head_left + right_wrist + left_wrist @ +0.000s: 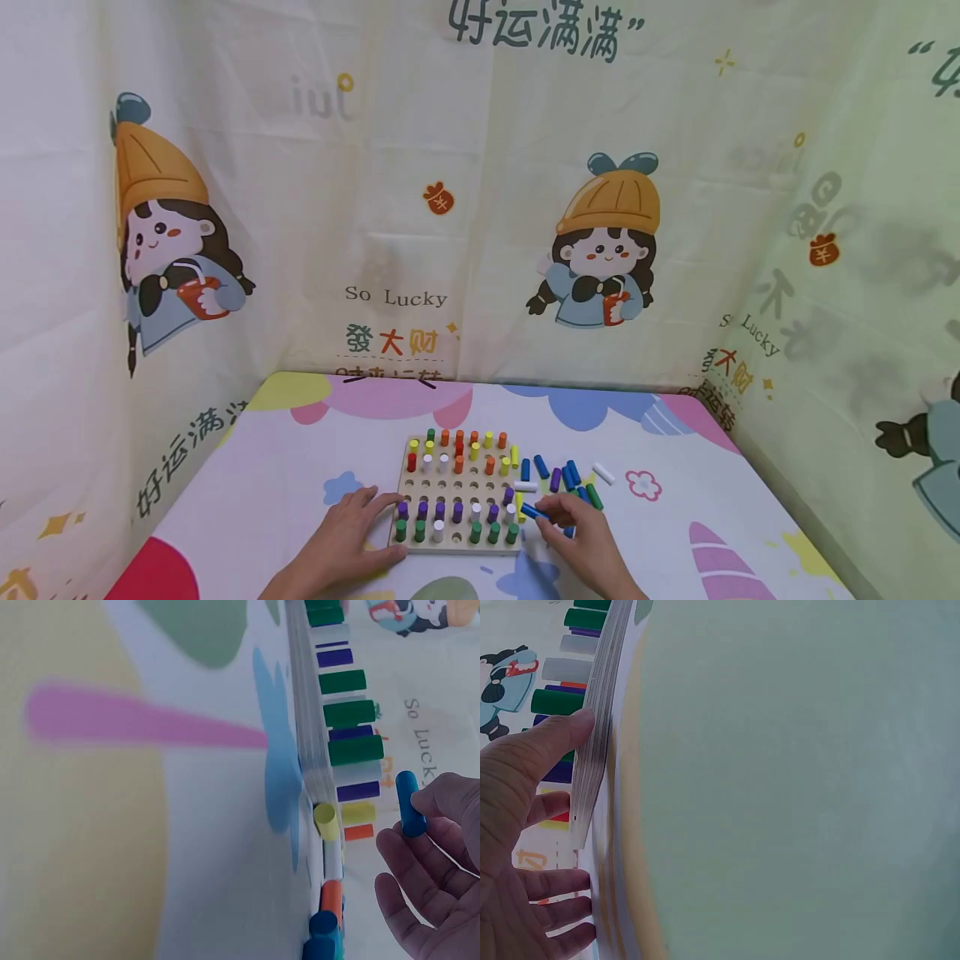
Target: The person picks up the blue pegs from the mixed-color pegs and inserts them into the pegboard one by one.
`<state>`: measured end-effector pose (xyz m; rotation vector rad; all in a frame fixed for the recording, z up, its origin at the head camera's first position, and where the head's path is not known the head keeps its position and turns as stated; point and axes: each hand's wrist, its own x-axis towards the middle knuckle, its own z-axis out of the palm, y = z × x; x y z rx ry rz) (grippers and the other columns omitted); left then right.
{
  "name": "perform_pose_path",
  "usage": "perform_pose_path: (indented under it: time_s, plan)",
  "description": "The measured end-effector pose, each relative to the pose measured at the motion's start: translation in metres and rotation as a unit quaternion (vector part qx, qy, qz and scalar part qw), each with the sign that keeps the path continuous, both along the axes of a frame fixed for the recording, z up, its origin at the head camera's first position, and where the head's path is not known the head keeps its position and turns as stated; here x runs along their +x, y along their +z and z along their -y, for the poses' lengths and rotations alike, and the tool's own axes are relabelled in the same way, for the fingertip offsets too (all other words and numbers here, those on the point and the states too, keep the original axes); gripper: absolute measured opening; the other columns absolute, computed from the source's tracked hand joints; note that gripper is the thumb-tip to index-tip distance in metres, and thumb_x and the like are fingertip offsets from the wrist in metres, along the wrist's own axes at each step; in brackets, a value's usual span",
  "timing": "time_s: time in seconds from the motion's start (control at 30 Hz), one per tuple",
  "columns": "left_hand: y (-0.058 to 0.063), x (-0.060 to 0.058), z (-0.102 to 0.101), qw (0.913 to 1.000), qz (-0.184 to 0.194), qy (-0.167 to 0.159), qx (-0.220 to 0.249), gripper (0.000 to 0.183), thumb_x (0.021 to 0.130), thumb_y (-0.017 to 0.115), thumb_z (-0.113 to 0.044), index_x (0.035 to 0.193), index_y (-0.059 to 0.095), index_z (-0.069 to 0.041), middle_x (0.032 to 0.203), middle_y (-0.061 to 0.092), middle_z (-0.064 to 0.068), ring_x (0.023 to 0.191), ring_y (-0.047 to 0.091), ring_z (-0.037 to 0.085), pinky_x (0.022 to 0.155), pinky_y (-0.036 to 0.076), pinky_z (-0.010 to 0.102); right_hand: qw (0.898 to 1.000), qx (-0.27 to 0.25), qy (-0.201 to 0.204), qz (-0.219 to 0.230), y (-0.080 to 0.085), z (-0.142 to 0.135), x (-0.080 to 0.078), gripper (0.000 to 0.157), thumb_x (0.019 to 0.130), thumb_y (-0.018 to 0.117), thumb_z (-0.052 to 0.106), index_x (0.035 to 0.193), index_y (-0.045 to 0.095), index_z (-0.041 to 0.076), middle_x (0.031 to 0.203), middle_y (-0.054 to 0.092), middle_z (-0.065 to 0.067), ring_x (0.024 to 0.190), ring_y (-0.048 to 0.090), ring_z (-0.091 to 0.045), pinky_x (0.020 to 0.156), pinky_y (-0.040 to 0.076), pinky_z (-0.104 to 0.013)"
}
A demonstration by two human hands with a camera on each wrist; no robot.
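A wooden pegboard [450, 546] lies on the table, with rows of coloured pegs standing in its holes. The left hand [348, 533] grips its near left corner, thumb on the front edge and index finger at the left side. The other left fingers [559, 883] spread loosely beside it. Between thumb and fingers, the right hand [581, 537] pinches a blue peg [409, 802], just off the board's right edge. Green pegs [401, 531] and a white peg [438, 531] stand in the front row; purple pegs [439, 511] stand behind.
Loose pegs lie right of the board: several blue pegs [542, 466], a purple peg [555, 479], a green peg [594, 497] and a white peg [603, 473]. A patterned cloth [262, 467] covers the table. Printed curtains [510, 333] enclose the back and sides.
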<state>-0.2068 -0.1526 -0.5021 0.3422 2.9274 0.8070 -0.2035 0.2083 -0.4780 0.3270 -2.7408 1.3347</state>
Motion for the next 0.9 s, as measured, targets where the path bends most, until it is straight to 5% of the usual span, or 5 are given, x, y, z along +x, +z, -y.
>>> perform_pose_path:
  time_s: [0.9]
  plan:
    - [0.001,-0.002,-0.002,0.9996,0.023,0.013,0.010,0.075,0.076,0.081,-0.060,0.137,0.061,-0.020,0.146,0.051,0.024,0.135,0.044,0.050,0.105,0.033,0.078,0.997,-0.071,0.011,-0.003,0.003,0.039,-0.007,0.018,0.094,0.075,0.021,0.107,0.072,0.009,0.099,0.072,0.000,0.083,0.065,-0.009,0.074,0.056,-0.021]
